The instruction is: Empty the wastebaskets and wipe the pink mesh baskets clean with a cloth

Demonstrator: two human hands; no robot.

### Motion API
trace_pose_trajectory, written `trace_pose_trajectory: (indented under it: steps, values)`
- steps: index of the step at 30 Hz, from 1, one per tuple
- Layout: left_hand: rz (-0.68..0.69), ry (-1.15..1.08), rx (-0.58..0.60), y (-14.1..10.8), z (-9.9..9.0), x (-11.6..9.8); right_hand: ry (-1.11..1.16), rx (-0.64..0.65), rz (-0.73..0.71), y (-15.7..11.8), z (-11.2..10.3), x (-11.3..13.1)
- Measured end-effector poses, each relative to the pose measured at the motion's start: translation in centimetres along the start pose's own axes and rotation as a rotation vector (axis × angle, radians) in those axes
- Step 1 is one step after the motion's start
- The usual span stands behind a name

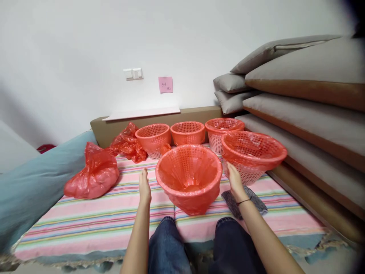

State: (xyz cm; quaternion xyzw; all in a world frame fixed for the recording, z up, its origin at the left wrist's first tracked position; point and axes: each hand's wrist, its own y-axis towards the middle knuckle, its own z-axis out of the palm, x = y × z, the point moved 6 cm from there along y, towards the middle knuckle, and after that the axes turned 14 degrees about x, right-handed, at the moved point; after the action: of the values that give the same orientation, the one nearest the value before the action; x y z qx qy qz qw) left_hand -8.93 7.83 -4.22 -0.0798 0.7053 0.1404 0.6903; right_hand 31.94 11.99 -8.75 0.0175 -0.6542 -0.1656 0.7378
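Note:
A basket lined with a red plastic bag (196, 201) stands in front of me, the bag folded over its rim. On its left side, my left hand (145, 186) is held upright with fingers stretched, a gap between it and the basket. My right hand (235, 179) is on the other side, fingers extended and empty, close to another bag-lined basket (253, 163) at the right; I cannot tell if they touch. Beneath my right wrist lies a dark grey cloth (258, 199).
Behind stand a left basket (154, 139), a middle basket (188, 133) and a right bag-lined basket (215, 139). A filled red bag (92, 175) and a crumpled red bag (128, 142) lie left on the striped cloth (94, 224). Grey cushions (308, 95) are stacked right.

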Motion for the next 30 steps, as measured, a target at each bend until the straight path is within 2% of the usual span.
trace_pose_trajectory:
  steps: [2,4,6,8,10,12,15,18,20,22,25,27,30]
  values:
    - [0.159,0.159,0.095,2.3,1.1,-4.7,-0.054,0.070,-0.081,3.7,1.2,4.0]
    - [0.194,0.270,0.195,4.4,3.1,-7.2,-0.223,0.308,-0.137,6.5,4.3,6.9]
    - [0.163,0.367,0.266,6.1,5.0,-7.7,-0.310,0.464,-0.087,8.1,7.0,7.8]
    - [0.118,0.443,0.312,7.1,6.0,-7.0,-0.346,0.517,-0.032,8.7,8.4,7.5]
    - [0.083,0.495,0.335,7.3,5.8,-6.1,-0.366,0.510,0.010,8.6,8.4,7.0]
    - [0.063,0.520,0.361,6.8,4.9,-5.5,-0.388,0.489,0.049,7.9,7.3,6.7]
    - [0.011,0.527,0.398,4.7,3.6,-4.5,-0.392,0.498,0.133,5.7,5.3,6.4]
    - [-0.002,0.485,0.287,0.8,2.6,-3.8,-0.304,0.519,0.200,2.0,4.0,6.3]
    - [0.045,0.430,0.186,-2.7,2.2,-3.6,-0.255,0.380,0.184,-1.0,2.9,6.5]
    - [0.088,0.383,0.133,-6.4,2.0,-3.2,-0.222,0.201,0.153,-4.4,1.7,6.7]
    - [0.127,0.344,0.050,-11.1,1.1,-2.6,-0.164,0.090,0.147,-8.9,0.8,6.8]
    - [0.132,0.322,0.025,-12.7,0.6,-2.2,-0.128,0.076,0.151,-10.8,0.5,6.7]
    - [0.125,0.310,0.043,-12.8,0.4,-1.9,-0.092,0.080,0.143,-11.5,0.1,6.6]
